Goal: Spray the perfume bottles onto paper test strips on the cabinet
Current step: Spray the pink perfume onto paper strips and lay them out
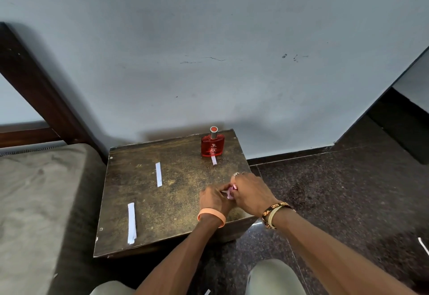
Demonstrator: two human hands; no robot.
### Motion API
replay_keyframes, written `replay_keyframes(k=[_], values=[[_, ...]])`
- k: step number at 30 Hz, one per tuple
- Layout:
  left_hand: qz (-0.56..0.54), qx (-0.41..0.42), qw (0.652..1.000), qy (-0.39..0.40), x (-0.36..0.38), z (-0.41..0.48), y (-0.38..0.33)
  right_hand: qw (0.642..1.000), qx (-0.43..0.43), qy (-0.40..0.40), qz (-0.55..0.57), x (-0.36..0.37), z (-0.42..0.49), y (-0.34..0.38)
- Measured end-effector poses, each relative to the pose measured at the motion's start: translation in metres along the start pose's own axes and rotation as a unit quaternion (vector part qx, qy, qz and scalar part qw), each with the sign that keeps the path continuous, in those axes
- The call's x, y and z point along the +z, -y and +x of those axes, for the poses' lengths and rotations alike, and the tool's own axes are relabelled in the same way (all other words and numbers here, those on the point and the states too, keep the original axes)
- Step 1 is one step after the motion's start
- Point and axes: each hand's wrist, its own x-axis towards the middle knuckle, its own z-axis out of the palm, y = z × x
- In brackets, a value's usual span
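- My left hand (pixel 214 198), with an orange band on its wrist, and my right hand (pixel 251 193), with dark and yellow thread bands, meet over the near right part of the dark brown wooden desk (pixel 181 201).
- The fingers of both hands curl in and pinch a small pink object (pixel 230 193) between them. Most of it is hidden, so I cannot tell what it is.
- Beyond my right hand, near the desk's far edge by the wall, a flat red glass perfume bottle (pixel 212 145) with a silver cap stands upright.
- Its base rests on a short white paper strip (pixel 214 160), whose end pokes out toward my hands.
- Left of my left hand and further back lies a white paper test strip (pixel 158 175).
- Further left, near the desk's front edge, lies a longer white paper strip (pixel 131 223).
- A grey mattress (pixel 34 201) sits left of the desk.
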Motion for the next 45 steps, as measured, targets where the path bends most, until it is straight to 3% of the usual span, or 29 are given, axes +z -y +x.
replay_keyframes(k=[14,31,35,45], values=[[-0.005,0.005,1.0,0.004,0.002,0.002,0.004,1.0,-0.006,0.002,-0.025,-0.004,-0.001,0.001],[-0.062,0.001,0.998,-0.003,0.0,0.0,0.013,0.98,0.146,-0.076,0.109,0.021,-0.001,0.004],[-0.057,0.029,0.997,0.037,-0.007,-0.002,0.019,0.976,0.147,-0.091,0.132,0.032,-0.005,0.003],[-0.122,-0.013,0.991,0.044,-0.041,0.007,0.018,0.969,0.091,-0.105,0.203,0.025,0.007,0.023]])
